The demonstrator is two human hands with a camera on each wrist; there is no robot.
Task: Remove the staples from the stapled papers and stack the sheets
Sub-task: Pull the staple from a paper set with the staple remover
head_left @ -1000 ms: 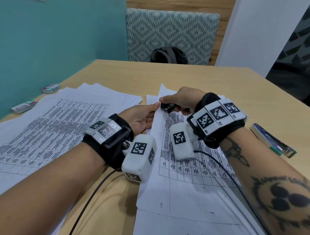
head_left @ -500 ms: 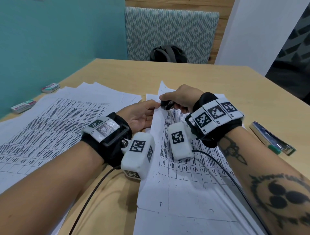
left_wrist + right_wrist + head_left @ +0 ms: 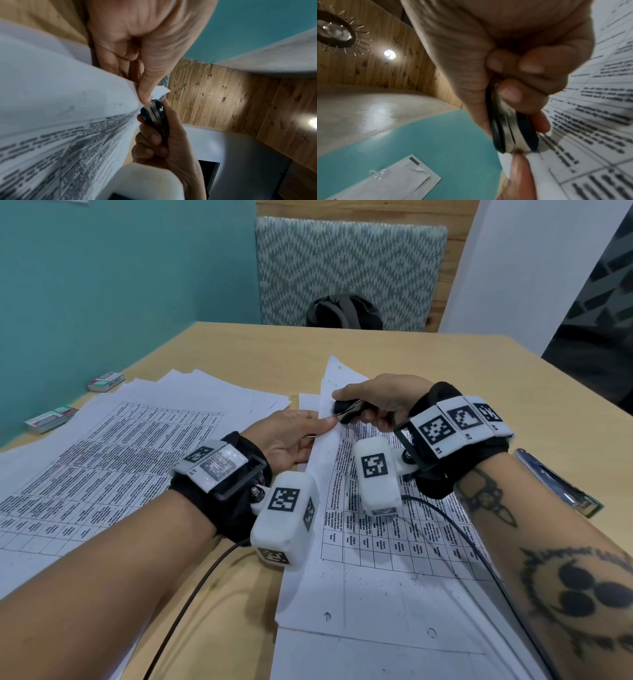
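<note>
The stapled papers, printed with a table, lie on the wooden table, their left edge folded up. My left hand pinches that raised edge near the top corner, thumb on top. My right hand grips a black and metal staple remover, its tip against the paper right beside the left thumb. In the right wrist view the staple remover has its metal jaws closed together at the paper's corner. The staple itself is hidden. A spread pile of loose sheets lies to the left.
A stapler lies at the right of the table near my right forearm. Two small boxes sit by the teal wall on the left. A dark bag rests on the patterned chair behind the table.
Almost nothing: both hands keep their hold at the top corner of the papers, and the remover's tip stays beside the left thumb.
</note>
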